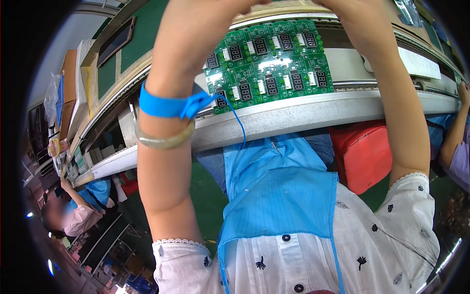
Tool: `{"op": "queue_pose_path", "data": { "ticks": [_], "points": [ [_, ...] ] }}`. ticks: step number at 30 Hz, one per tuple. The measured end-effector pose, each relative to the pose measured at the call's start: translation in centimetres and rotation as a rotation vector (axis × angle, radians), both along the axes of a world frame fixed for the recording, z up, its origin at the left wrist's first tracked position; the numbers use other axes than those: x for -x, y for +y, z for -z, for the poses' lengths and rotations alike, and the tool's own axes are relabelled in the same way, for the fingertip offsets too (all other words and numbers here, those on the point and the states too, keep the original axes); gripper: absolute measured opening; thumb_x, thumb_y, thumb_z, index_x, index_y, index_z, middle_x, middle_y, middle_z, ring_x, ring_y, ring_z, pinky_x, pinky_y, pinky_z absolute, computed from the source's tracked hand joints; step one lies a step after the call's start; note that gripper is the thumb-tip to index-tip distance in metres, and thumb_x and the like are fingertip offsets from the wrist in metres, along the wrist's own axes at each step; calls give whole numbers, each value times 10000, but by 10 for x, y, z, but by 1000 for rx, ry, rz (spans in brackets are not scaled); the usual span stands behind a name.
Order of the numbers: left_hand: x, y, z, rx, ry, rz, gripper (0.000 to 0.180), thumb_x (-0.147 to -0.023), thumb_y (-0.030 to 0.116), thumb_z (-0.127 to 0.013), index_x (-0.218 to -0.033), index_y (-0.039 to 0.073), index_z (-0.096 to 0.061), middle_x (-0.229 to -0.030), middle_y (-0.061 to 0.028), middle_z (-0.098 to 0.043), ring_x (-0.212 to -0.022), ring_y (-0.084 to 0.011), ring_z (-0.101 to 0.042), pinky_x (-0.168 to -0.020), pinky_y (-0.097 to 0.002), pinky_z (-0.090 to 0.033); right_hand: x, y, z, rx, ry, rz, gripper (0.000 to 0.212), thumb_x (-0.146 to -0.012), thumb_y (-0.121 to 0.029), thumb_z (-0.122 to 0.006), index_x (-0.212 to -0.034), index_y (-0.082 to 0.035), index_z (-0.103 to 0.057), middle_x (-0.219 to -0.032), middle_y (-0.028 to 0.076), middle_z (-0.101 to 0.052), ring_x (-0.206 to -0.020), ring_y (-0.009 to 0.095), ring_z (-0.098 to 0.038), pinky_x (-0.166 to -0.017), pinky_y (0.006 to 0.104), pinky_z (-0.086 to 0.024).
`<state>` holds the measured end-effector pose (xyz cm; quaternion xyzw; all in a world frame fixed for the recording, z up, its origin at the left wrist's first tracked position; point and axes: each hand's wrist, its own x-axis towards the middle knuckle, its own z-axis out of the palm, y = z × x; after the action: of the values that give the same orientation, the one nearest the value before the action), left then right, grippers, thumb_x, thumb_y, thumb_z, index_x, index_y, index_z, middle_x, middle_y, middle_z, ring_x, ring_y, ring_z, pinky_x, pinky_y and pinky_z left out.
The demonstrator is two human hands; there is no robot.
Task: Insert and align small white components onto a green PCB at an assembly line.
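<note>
A green circuit board panel (pixel 289 61) lies across the conveyor rails in front of me. It carries rows of black digit displays and white connectors. My left hand (pixel 205 19) reaches over the far left part of the panel, and my right hand (pixel 355 17) is beyond its far right corner. Both hands run off the top edge of the view, so nearly all their fingers are hidden, along with anything they may hold. A blue wrist strap (pixel 164 104) with a thin cord and a pale bangle (pixel 166 139) circle my left arm.
The conveyor's metal front rail (pixel 293 110) runs between the panel and my lap. A dark phone (pixel 116 41) lies at the far left, near a cardboard box (pixel 68 93). A red stool (pixel 364 152) stands below the rail. Co-workers sit at left (pixel 81 210) and right (pixel 455 142).
</note>
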<state>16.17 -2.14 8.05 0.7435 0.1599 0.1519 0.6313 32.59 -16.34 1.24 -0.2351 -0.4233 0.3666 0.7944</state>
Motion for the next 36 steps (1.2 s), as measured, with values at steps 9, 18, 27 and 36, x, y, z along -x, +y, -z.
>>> {"op": "queue_pose_path", "data": {
  "ticks": [9, 18, 27, 36],
  "points": [
    [45, -10, 41, 297, -71, 269, 247, -938, 107, -686, -1162, 11, -724, -991, -59, -735, -908, -97, -660, -811, -216, -506, 39, -62, -2, 586, -380, 304, 205, -949, -109, -672, -1140, -45, -713, -1024, 32, -714, -992, 138, -654, -934, 295, -489],
    [60, -17, 40, 290, -35, 230, 203, -918, 50, -696, -1111, -10, -707, -993, -88, -740, -920, -121, -683, -804, -232, -526, 56, -77, -3, 659, -593, 346, 190, -946, -60, -670, -1117, -20, -742, -1100, 67, -716, -1038, 148, -660, -952, 274, -498],
    [65, -23, 41, 219, 3, 167, 216, -892, 51, -718, -1103, 3, -726, -1017, -79, -741, -959, -130, -674, -861, -251, -495, 58, -81, -3, 616, -628, 322, 188, -906, 18, -673, -1077, -6, -748, -1106, 83, -695, -1065, 170, -638, -946, 274, -491],
    [71, -23, 41, 229, 30, 146, 205, -867, 35, -728, -1070, 13, -747, -1013, -74, -746, -952, -126, -670, -887, -259, -490, 60, -81, -4, 548, -791, 390, 193, -862, 59, -693, -1045, 13, -735, -1060, 91, -686, -1030, 186, -640, -931, 306, -495]
  ]
}}
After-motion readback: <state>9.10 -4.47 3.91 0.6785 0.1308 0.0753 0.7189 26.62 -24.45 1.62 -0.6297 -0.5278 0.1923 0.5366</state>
